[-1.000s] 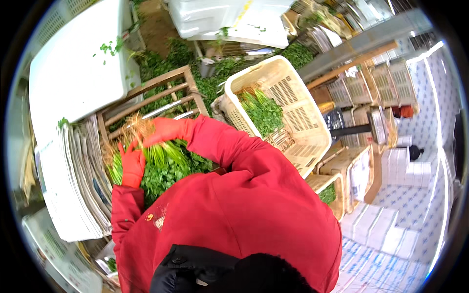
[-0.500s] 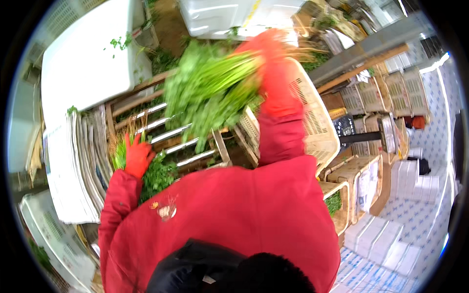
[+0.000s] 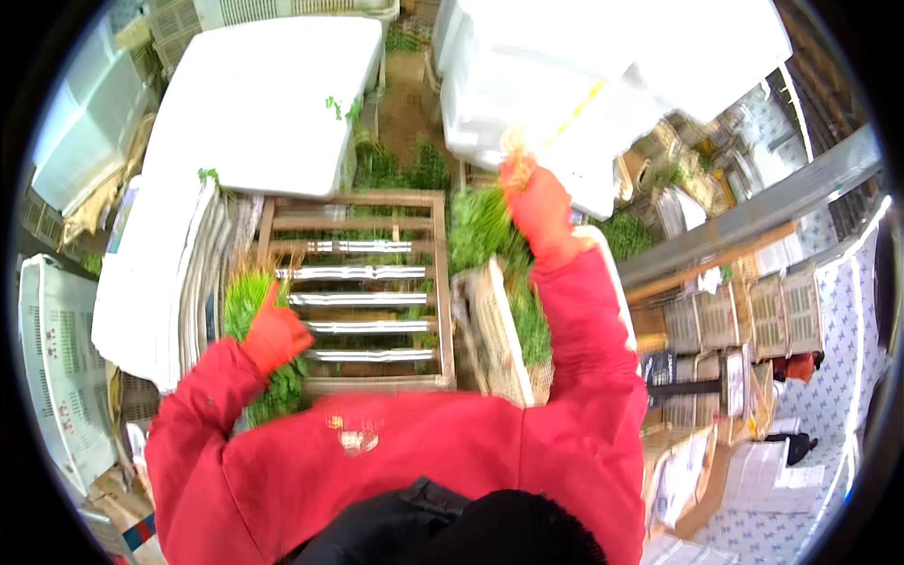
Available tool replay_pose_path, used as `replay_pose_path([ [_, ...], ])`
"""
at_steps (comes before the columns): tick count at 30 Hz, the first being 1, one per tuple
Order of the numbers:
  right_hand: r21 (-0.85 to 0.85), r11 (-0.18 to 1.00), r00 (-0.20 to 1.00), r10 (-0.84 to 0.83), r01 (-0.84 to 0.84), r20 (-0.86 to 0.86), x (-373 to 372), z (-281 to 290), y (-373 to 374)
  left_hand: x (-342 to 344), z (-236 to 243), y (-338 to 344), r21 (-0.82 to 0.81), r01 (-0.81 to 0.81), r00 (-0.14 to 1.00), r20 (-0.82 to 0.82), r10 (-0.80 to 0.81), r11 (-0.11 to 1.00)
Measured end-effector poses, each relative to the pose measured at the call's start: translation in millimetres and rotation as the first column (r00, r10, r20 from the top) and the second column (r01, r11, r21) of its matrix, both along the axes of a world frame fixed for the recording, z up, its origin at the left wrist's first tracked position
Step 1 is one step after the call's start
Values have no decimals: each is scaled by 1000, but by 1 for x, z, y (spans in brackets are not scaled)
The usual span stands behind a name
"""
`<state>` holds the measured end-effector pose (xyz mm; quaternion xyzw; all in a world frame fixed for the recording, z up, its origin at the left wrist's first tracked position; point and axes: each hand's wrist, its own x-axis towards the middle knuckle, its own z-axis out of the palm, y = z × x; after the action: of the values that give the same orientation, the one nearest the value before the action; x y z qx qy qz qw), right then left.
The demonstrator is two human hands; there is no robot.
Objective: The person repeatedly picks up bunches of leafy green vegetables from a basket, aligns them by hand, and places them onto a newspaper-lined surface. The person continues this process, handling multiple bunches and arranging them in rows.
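My left hand [image 3: 278, 334] in a red glove rests on a leafy green bunch [image 3: 248, 301] with pale roots, its fingers apart, at the left side of a slatted wooden rack [image 3: 435, 282] with metal bars. Further right and higher, my right hand [image 3: 541, 207], gloved likewise and slightly blurred, grips another bunch [image 3: 476, 231] near its root end, above a cream perforated basket [image 3: 494, 330]. More greens [image 3: 530, 330] lie inside that basket, partly hidden by my right arm.
Stacked papers [image 3: 207, 282] stand left of the rack. Beyond are a white lid [image 3: 254, 94] and white foam boxes [image 3: 513, 71]. A metal beam [image 3: 734, 226] runs along the right, with stacked plastic crates [image 3: 786, 315] past it. A greenish crate [image 3: 52, 358] sits far left.
My right hand lifted a bunch from the rack and carried it up and right over the basket, exposing the bars. My left hand stays on the remaining bunch; the view has shifted.
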<state>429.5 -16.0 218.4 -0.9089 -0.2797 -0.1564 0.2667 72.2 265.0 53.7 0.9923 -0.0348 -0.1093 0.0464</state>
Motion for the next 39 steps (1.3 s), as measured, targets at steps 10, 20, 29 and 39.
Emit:
replay_pose_path([
  [10,170,762,500,558,-625,-662,-83,-31,95,109,94,-125,-998,-23,874,-51,483,-63],
  [20,365,927,825,274,-90,-494,-68,-246,43,70,-41,-52,-837,-543,566,-302,767,71],
  [29,274,957,571,173,96,-803,-158,-252,46,90,-61,-106,-806,-547,543,-136,829,226],
  [39,221,975,759,119,32,-640,-114,-247,17,66,-125,-76,-796,-529,544,-51,838,295],
])
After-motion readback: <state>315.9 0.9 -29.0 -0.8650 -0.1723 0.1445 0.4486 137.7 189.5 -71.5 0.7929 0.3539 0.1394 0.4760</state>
